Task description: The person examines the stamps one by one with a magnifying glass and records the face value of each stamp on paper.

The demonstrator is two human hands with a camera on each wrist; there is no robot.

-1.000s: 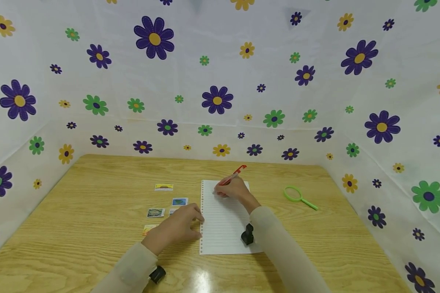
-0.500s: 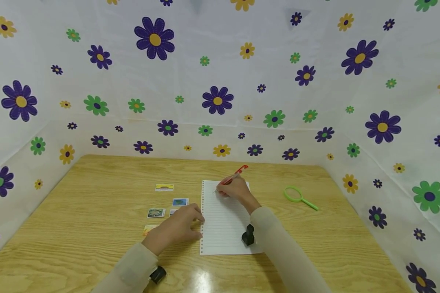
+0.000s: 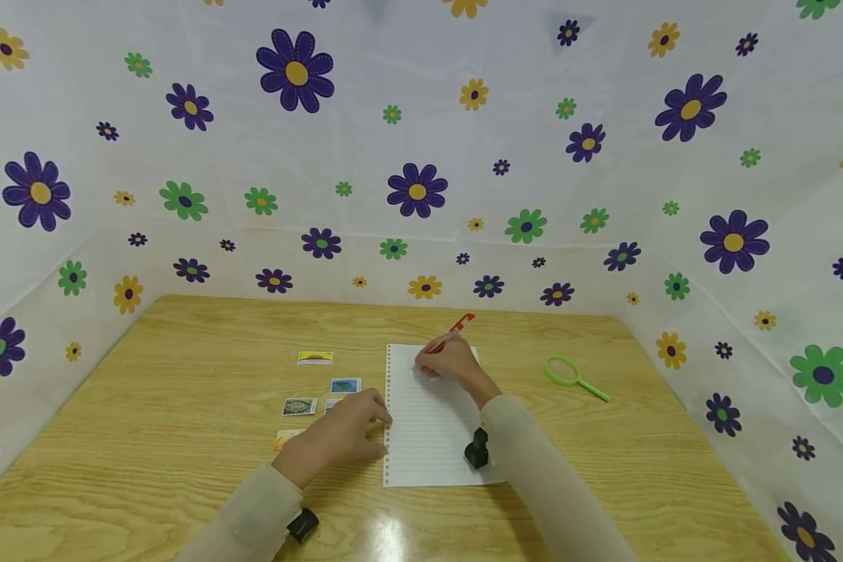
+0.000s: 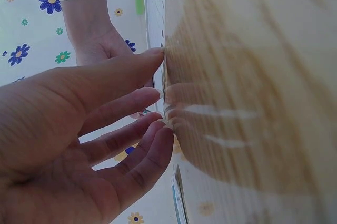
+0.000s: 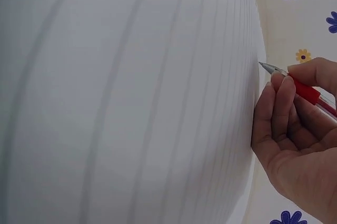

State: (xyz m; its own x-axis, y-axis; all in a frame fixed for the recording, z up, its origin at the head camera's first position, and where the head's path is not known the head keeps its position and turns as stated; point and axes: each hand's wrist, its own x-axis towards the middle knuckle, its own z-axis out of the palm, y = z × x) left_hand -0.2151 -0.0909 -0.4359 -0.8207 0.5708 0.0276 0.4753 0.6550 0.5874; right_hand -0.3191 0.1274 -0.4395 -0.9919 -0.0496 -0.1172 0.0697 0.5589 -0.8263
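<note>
A sheet of lined paper [image 3: 425, 437] with punched holes down its left edge lies on the wooden table. My right hand [image 3: 453, 365] pinches a red pen [image 3: 461, 324] over the upper part of the sheet. In the right wrist view the pen's metal tip [image 5: 267, 67] points at the lined surface, and the side of the hand rests on the paper. My left hand [image 3: 344, 429] rests at the sheet's left edge, its fingertips touching down there. The left wrist view shows its thumb and fingers [image 4: 126, 71] spread and loosely bent, gripping nothing. Any writing is too small to make out.
Several small picture cards lie left of the paper, among them a yellow card [image 3: 314, 357], a blue card [image 3: 346, 385] and a green card [image 3: 299, 407]; my left hand partly covers others. A green magnifying glass [image 3: 576, 378] lies to the right. Flowered cloth [image 3: 421, 156] walls surround the table.
The right hand and pen have shifted very slightly to the right along the top of the sheet. The left hand stays in place.
</note>
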